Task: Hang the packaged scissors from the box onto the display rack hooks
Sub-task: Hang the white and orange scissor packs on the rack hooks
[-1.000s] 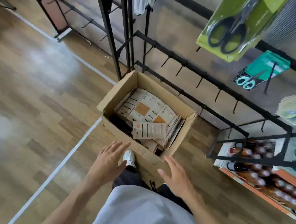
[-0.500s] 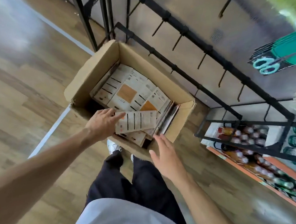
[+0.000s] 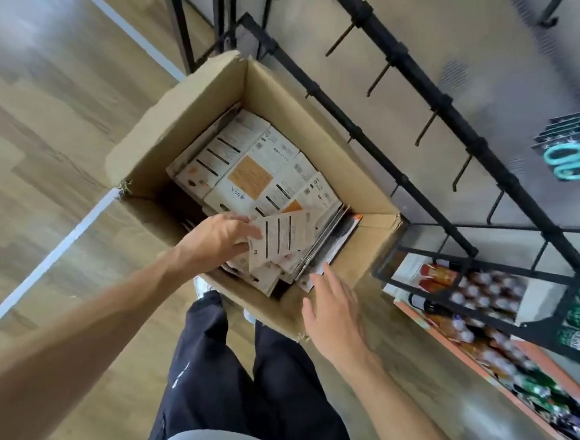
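I note an open cardboard box [image 3: 274, 93] standing on the wooden floor [image 3: 36, 141] at the centre of the frame, its upper-right wall close against the black display rack [image 3: 420, 83]. Inside lie the packaged scissors [image 3: 251, 174], flat cream cards printed with black bars and orange panels, stacked loosely and overlapping.

The left hand [image 3: 219, 238] reaches into the lower part of the box. Its fingers rest on the left edge of the top package [image 3: 284, 235], which sits tilted above the others; I cannot tell whether the thumb has closed under the card. The right hand [image 3: 332, 306] hovers at the lower-right rim of the box with fingers straight and together, holding nothing, its fingertips near the upright packages at that wall.

Several rack hooks [image 3: 426, 131] along the diagonal bars at upper right stand bare. At the right edge of the frame a hook carries teal-handled scissors [image 3: 573, 162] in dark packaging. At lower right, a shelf holds blurred bottles [image 3: 476, 296]. Dark trousers [image 3: 224, 379] fill the lower centre.
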